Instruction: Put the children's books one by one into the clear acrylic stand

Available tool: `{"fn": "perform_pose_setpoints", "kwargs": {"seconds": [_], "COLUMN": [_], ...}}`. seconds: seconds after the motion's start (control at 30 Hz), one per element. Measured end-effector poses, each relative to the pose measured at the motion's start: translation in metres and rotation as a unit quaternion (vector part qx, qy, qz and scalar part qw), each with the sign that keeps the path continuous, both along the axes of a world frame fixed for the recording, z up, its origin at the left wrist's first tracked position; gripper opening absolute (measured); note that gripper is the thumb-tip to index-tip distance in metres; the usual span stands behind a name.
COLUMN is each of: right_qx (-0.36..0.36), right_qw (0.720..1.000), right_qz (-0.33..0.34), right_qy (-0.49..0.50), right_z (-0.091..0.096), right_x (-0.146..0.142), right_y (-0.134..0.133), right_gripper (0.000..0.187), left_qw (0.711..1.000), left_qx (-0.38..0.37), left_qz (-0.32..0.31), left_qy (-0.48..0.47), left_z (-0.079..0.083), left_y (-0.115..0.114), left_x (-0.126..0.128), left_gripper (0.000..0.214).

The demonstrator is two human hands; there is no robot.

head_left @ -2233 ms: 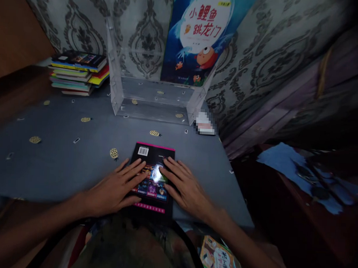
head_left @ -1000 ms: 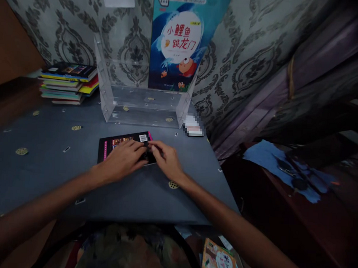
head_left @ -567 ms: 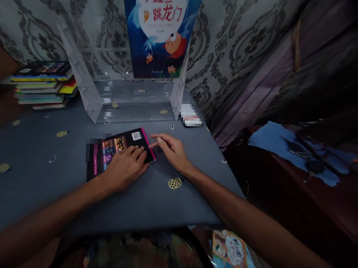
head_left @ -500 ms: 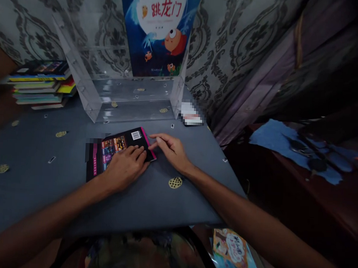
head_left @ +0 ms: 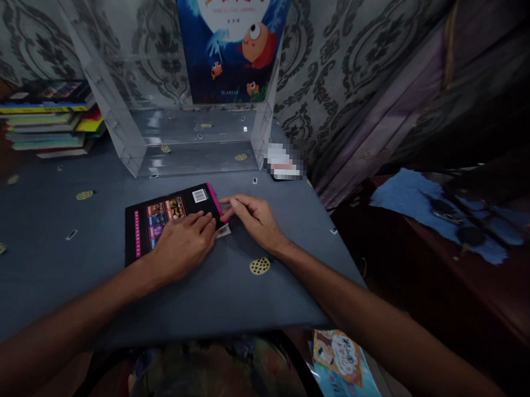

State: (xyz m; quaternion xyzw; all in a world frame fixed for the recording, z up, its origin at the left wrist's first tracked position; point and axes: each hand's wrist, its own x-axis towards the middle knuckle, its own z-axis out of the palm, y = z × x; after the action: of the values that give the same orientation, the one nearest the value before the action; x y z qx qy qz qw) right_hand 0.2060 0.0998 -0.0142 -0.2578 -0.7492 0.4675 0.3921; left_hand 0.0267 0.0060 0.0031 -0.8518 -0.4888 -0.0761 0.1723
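Note:
A black book with pink edges [head_left: 158,220] lies back cover up on the grey tablecloth [head_left: 68,272], its barcode toward the far right corner. My left hand [head_left: 182,246] rests on the book's near right part, fingers curled down on the cover. My right hand [head_left: 252,218] is at the book's right edge, fingertips pinching that edge, which is lifted slightly so a pale page corner shows beneath.
A clear acrylic stand [head_left: 188,136] sits behind the book with a blue picture book [head_left: 230,42] upright in it. A pile of books [head_left: 49,119] lies at the far left. A blurred object [head_left: 283,162] sits right of the stand. Another picture book [head_left: 343,366] lies on the floor.
The book was slid away from me and turned sideways. My right hand moved off the cover to the right edge and now pinches and lifts it. The view has tilted down.

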Motion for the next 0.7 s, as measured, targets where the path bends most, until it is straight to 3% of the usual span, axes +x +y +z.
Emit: {"fn": "perform_pose_setpoints", "kwargs": {"seconds": [0.33,0.43,0.53,0.7], "right_qx": [0.005,0.094,0.209,0.301], "right_qw": [1.000,0.993,0.967,0.936], "right_qz": [0.009,0.023,0.031,0.080], "right_qy": [-0.001,-0.070,-0.143,-0.162], "right_z": [0.005,0.004,0.001,0.000], "right_x": [0.003,0.003,0.005,0.010], "right_y": [-0.003,-0.004,-0.004,-0.003], "right_gripper": [0.042,0.041,0.036,0.019], "left_qw": [1.000,1.000,0.999,0.996], "left_qx": [-0.015,-0.019,-0.039,-0.085], "left_qz": [0.009,0.015,0.026,0.014], "left_qy": [-0.009,-0.001,-0.006,-0.034], "left_z": [0.000,-0.004,-0.004,0.009], "left_y": [0.000,-0.002,-0.003,0.000], "left_x": [0.003,0.004,0.007,-0.004], "left_gripper": [0.033,0.032,0.032,0.029]}}
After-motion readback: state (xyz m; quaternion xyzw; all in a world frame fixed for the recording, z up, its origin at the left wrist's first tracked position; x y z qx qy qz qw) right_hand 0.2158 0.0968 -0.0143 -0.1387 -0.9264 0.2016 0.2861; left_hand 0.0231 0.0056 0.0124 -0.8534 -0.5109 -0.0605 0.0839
